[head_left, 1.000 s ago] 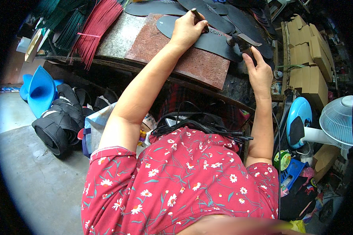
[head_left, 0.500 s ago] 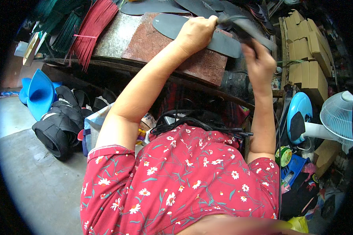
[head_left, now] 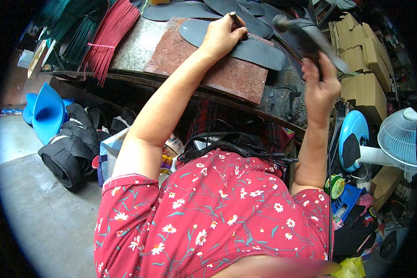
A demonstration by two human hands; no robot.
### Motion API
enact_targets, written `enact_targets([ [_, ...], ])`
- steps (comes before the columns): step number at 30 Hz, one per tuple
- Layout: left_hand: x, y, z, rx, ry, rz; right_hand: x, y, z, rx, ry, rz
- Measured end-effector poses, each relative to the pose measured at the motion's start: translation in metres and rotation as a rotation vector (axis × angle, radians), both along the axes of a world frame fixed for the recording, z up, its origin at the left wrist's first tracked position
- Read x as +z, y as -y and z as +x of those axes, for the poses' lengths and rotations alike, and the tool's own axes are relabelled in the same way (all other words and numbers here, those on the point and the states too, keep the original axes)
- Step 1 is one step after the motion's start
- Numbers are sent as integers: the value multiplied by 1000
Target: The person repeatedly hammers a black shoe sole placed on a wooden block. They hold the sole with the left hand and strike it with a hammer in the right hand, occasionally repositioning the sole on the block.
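The left hand (head_left: 222,34) pinches a short dark punch (head_left: 236,19) upright between thumb and fingers, its tip set on a dark grey shoe sole (head_left: 238,41) that lies flat on a reddish stone slab (head_left: 204,69) on the bench (head_left: 282,99). The right hand (head_left: 320,88) has its fingers wrapped around the handle of a hammer (head_left: 306,32), which is raised and blurred, its head up beside the punch and a little to the right of it.

The chief risk, as I judge it, is to the left fingers: they sit just below the top of the punch, so a blow that lands off centre could glance off and strike thumb or knuckles. A tilted punch could also skid across the sole and mark it in the wrong spot, or cut a slanted hole. The sole rests loose on the slab, held only by the heel of the left hand, so it could shift under the blow. More soles (head_left: 180,10) lie close behind and could be caught by a stray swing.

Against the frame of half a second ago, the hammer has lifted off: there its head was down at the left hand, on the punch; now it is well clear and higher. The left hand and sole have kept their place on the slab.
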State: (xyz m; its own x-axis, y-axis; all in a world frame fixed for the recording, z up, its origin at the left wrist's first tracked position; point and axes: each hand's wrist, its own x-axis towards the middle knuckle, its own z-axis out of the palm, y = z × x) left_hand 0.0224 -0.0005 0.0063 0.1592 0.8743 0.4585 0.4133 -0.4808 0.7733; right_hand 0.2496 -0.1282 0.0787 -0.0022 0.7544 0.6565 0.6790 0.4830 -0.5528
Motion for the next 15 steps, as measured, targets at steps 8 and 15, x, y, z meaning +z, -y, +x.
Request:
enact_targets([
  [8,2,8,16,86,-283,320,-24,-22,-10,-106,2,-328],
  [15,-6,-4,4,44,483,-173,-48,-20,4,-253,259,-324],
])
